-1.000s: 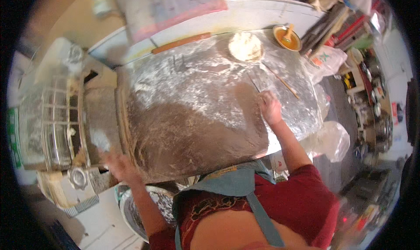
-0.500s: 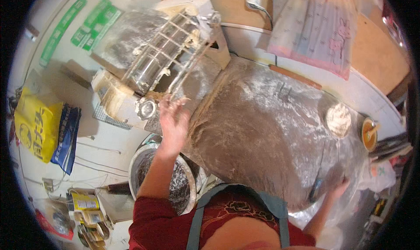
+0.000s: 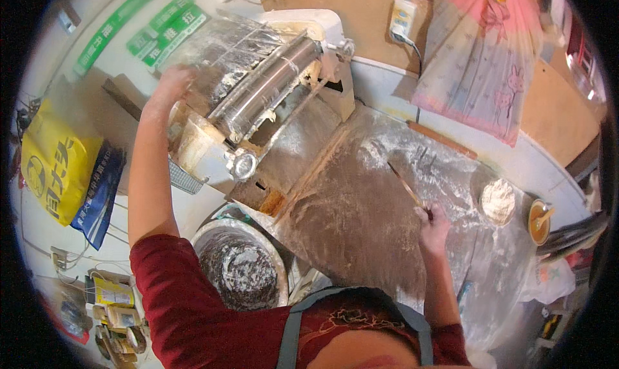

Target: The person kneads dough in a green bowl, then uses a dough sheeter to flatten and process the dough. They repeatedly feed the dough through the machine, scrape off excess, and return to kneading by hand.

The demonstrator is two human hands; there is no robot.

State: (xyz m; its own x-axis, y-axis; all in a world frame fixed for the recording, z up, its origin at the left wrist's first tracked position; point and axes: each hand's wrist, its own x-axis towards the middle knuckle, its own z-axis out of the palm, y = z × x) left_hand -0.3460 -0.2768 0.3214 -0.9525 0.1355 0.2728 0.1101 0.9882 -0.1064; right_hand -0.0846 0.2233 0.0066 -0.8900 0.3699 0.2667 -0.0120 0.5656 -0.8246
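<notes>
A view from above over a floured table (image 3: pixel 361 220), dusted white and covered with a clear plastic sheet

At about ten o'clock, the left hand (image 3: pixel 169 85) is raised to the far left end of a dough rolling machine (image 3: pixel 271 88), whose steel rollers are caked with flour and draped in clear plastic. The hand is blurred; it lies on or against the plastic cover, and whether its grip is closed on anything cannot be told

At about three o'clock, the right hand (image 3: pixel 433 226) rests on the table with its grip closed narrowly on the near end of a thin wooden stick (image 3: pixel 405 187). The stick lies flat on the flour and points away towards twelve o'clock

A metal bowl (image 3: pixel 240 269), smeared with flour, sits below the table edge at about seven o'clock. A pale mound of dough or flour (image 3: pixel 498 201) lies at three o'clock, just beside a small orange cup (image 3: pixel 538 219). A wooden rolling pin (image 3: pixel 443 141) lies along the far edge at two o'clock. A yellow bag (image 3: pixel 55 169) hangs at nine o'clock

The step in hand is judged to be attention to the machine, with the stick merely kept ready. The next move would likely call for a firm hold on the cover or roller end, with fingers kept away from the rollers
</notes>
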